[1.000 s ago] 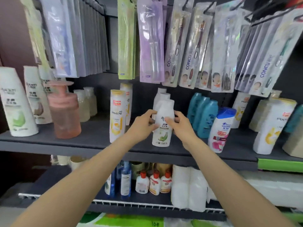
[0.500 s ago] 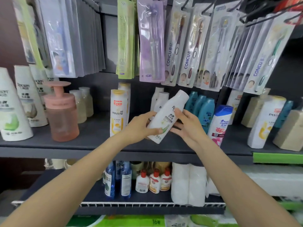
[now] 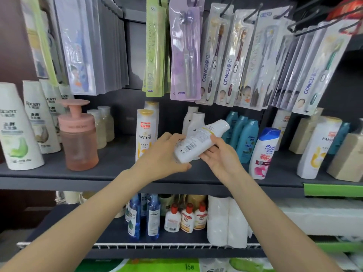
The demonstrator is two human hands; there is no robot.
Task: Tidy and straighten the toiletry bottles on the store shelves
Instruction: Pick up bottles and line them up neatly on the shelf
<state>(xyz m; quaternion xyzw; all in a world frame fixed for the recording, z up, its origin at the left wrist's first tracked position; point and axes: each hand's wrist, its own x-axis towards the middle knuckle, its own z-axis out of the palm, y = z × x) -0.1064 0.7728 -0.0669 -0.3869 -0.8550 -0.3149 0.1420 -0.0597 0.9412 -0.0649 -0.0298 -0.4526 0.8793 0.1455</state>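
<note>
A white bottle [image 3: 198,141] is lifted off the grey shelf [image 3: 110,167] and tilted, its top up and to the right, its barcode side facing me. My left hand [image 3: 163,158] grips its lower end. My right hand [image 3: 220,154] holds it from below and the right, thumb over its body. Two more white bottles [image 3: 193,119] of the same kind stand upright behind it. A white and yellow Pantene bottle [image 3: 145,132] stands to the left, several teal bottles [image 3: 243,134] and a white bottle with a blue cap [image 3: 265,152] to the right.
A pink pump bottle [image 3: 78,138] and tall white bottles [image 3: 17,130] stand at the shelf's left, a Pantene bottle [image 3: 318,148] and beige boxes [image 3: 347,158] at its right. Toothbrush packs [image 3: 231,57] hang above. The lower shelf holds blue bottles [image 3: 153,216], small red-capped bottles [image 3: 186,218] and paper rolls [image 3: 225,220].
The white bottle stood upright on the shelf between both hands. It has been lifted, tilted to the right, and turned so that its barcode side now faces me.
</note>
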